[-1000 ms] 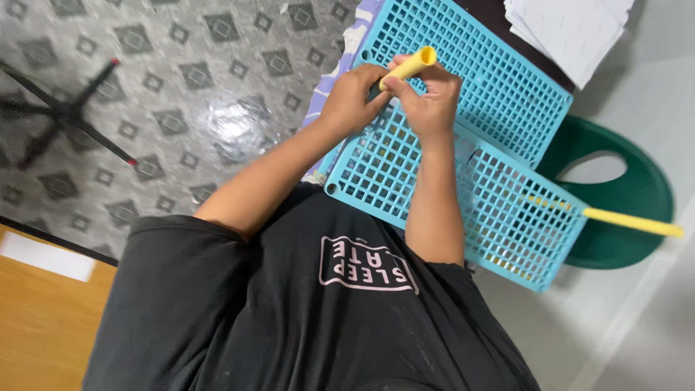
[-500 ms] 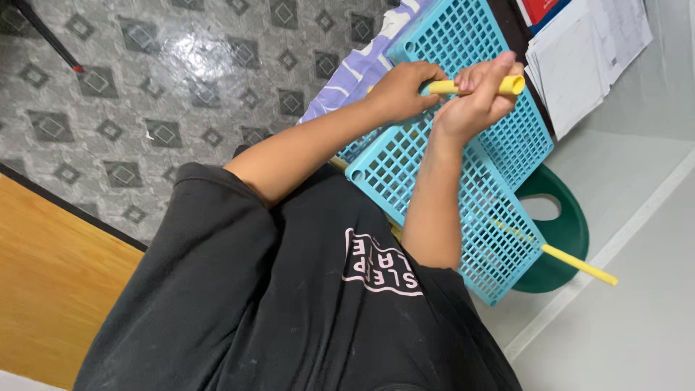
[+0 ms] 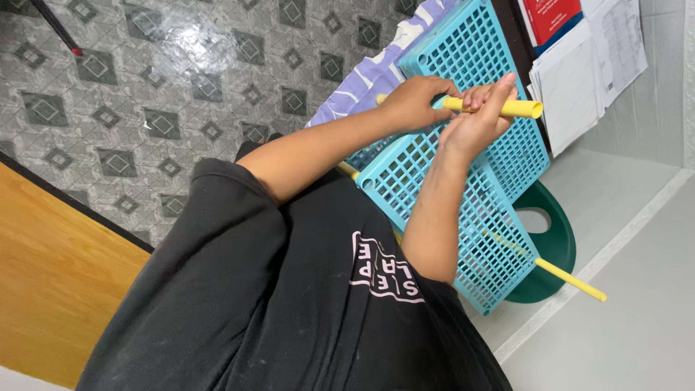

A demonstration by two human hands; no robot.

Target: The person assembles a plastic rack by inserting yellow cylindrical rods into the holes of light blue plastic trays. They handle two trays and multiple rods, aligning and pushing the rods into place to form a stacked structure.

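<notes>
My left hand [image 3: 411, 101] and my right hand [image 3: 479, 122] both grip a short yellow plastic tube [image 3: 518, 108]. The tube lies nearly level, its open end pointing right past my right fingers. The hands are held just above two light blue plastic grid panels: the far panel [image 3: 470, 43] and the near panel [image 3: 489, 239], which rests against my lap. A second, thinner yellow tube [image 3: 573, 279] sticks out from the near panel's lower right corner. Another yellow tube end [image 3: 348, 170] shows at the near panel's left corner.
A dark green plastic stool [image 3: 556, 239] stands under the panels on the right. Loose white papers [image 3: 579, 72] and a red book [image 3: 550, 16] lie at the top right. A purple patterned cloth [image 3: 365, 76] lies on the grey tiled floor [image 3: 145, 87]. A wooden surface [image 3: 51, 275] is at the lower left.
The tube has swung from pointing up and right to lying nearly level. Both hands have shifted right along with it, and the view has tilted toward the papers.
</notes>
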